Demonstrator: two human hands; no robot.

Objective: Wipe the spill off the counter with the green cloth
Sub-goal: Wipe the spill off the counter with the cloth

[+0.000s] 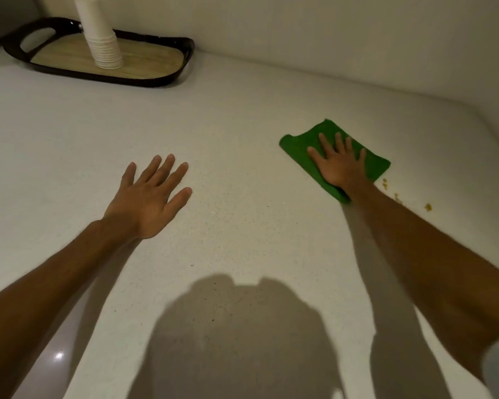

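A: Near field?
B: Left hand [149, 198] flat, fingers spread, empty, on counter [242, 110].
A: Right?
B: Right hand [339, 164] pressed flat on green cloth [298, 146]; cloth's middle hidden under palm. Spill [398, 197]: yellowish specks just right, partly behind forearm.
A: Far?
B: Tray [162, 82], cup stack [101, 38] cut off at top.

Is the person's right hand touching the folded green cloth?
Touching. The head view shows the right hand pressed flat on the green cloth, fingers spread across it.

Two hands [149, 197], one green cloth [300, 145], one tray [167, 82], one cup stack [103, 41], maybe three spill spots [428, 207].
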